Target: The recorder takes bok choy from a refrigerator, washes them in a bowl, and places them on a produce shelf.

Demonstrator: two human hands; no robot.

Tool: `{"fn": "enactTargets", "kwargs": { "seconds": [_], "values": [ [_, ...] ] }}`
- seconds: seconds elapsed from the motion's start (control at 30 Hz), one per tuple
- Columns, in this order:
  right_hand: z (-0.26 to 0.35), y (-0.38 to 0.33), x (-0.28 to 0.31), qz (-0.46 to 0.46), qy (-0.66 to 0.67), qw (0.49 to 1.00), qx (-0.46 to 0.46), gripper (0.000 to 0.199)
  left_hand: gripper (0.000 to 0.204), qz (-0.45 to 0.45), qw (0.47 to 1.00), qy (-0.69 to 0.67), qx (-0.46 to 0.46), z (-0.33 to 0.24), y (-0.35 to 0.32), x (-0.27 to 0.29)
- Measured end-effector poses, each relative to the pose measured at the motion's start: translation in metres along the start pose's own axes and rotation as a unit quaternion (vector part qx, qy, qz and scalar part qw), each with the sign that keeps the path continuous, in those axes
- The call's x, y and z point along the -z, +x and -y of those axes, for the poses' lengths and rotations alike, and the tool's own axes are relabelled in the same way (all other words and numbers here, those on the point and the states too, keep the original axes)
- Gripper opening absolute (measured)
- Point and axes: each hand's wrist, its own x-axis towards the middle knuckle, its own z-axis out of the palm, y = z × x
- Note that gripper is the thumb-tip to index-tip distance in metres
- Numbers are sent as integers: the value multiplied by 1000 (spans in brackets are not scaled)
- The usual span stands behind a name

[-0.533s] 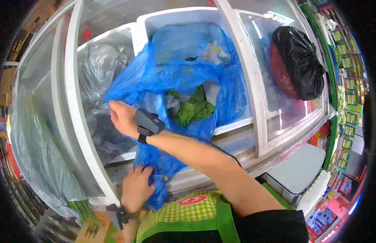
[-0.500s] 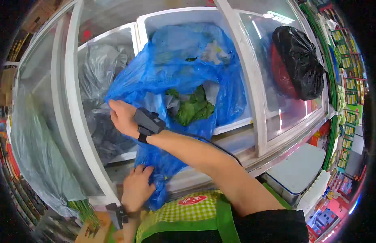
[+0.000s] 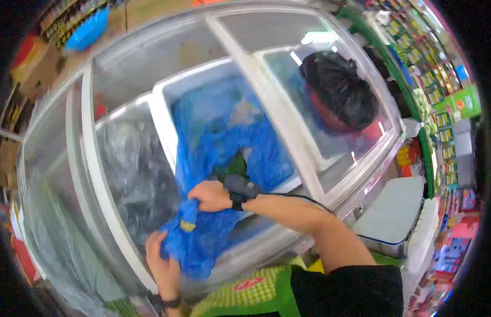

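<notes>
One blue bag (image 3: 200, 153) occupies frame centre; the right hand (image 3: 211, 196) is closed on its gathered edge; the left hand (image 3: 163, 267) touches it at lower left, half-curled, hold indeterminable; greens (image 3: 237, 166) show inside

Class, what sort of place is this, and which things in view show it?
Probably a small grocery or vegetable shop. A white-framed, glass-paned case holds a translucent blue plastic bag with dark-green leaves inside, and shelves packed with small colourful packages line the right side.
</notes>
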Motion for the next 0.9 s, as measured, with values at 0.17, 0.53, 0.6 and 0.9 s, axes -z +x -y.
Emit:
{"fn": "enactTargets", "kwargs": {
  "seconds": [0.17,0.53,0.6,0.9],
  "values": [
    [-112,-18,75,-279,-179,813,-479,25,45,-97,990,43,-97,0,-9,18],
    [-59,0,74,-367,-366,854,-40,38,31,-191,973,-116,58,16,-56,47],
    [-60,-13,51,-120,-330,929,-118,34,28,-213,974,-58,41,17,-64,52],
    [-7,20,39,-34,-313,948,-44,36,21,-329,928,-92,147,46,-131,75]
  ]
}}
